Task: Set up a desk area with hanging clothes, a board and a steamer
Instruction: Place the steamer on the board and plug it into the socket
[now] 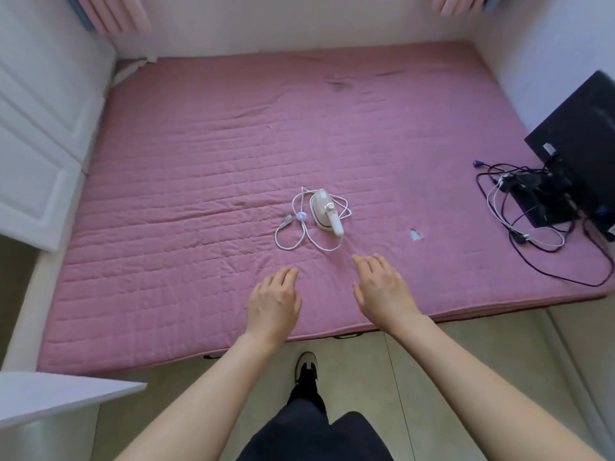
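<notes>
Both hands reach out over the near part of a pink quilted mattress (186, 181), palms down, holding nothing. The left hand (274, 302) has its fingers (289, 274) loosely curled downward, released; the right hand (382, 284) is spread flatter, its fingers (366, 261) extended toward the steamer and also released. Neither hand touches anything that can be made out — whether the palms rest on the mattress or hang just above it cannot be told.

The steamer (326, 211) lies near the middle of the mattress, just beyond the right hand's fingertips and apart from them. It is small, white and pale pink, with a round knob on top and its handle pointing toward the person. Its white cord (301, 239) is looped loosely around and to the left of it, with the plug (287, 222) lying on the mattress at the left of the loops.

At the mattress's right edge, well apart from the steamer, a dark monitor (585, 128) leans against the wall, with a tangle of black and white cables (519, 207) spread in front of it. A small tear (416, 234) shows in the mattress cover between steamer and cables.

White cabinet doors (36, 134) stand along the left side — pink curtains (123, 11) hang at the top. Below, a shoe (306, 366) and dark trousers (319, 434) stand on the pale floor.
</notes>
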The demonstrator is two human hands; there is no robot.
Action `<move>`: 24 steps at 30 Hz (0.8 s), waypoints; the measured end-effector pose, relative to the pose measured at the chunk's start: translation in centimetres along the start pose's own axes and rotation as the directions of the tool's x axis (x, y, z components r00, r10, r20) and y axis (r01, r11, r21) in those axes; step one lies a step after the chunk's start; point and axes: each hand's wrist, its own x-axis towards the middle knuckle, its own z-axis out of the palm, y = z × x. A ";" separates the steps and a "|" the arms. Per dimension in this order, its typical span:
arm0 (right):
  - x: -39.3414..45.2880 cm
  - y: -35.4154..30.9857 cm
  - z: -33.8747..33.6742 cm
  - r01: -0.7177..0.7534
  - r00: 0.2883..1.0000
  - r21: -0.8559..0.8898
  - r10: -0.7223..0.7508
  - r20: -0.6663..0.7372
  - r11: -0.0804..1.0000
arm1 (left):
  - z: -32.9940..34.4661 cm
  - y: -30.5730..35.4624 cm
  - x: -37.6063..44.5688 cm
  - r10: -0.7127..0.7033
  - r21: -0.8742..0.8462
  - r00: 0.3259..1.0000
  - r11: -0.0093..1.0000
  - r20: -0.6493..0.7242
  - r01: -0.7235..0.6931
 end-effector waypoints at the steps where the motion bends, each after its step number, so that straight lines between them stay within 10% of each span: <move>1: 1.2 0.3 0.0 0.003 1.000 -0.010 -0.003 -0.001 1.000 | 0.2 -0.1 1.3 0.002 0.000 1.000 1.000 0.003 -0.002; 24: 25.7 10.6 7.2 0.154 0.973 -0.022 -0.148 0.177 0.988 | 15.3 -3.4 19.1 -0.416 0.054 0.869 0.907 0.269 0.418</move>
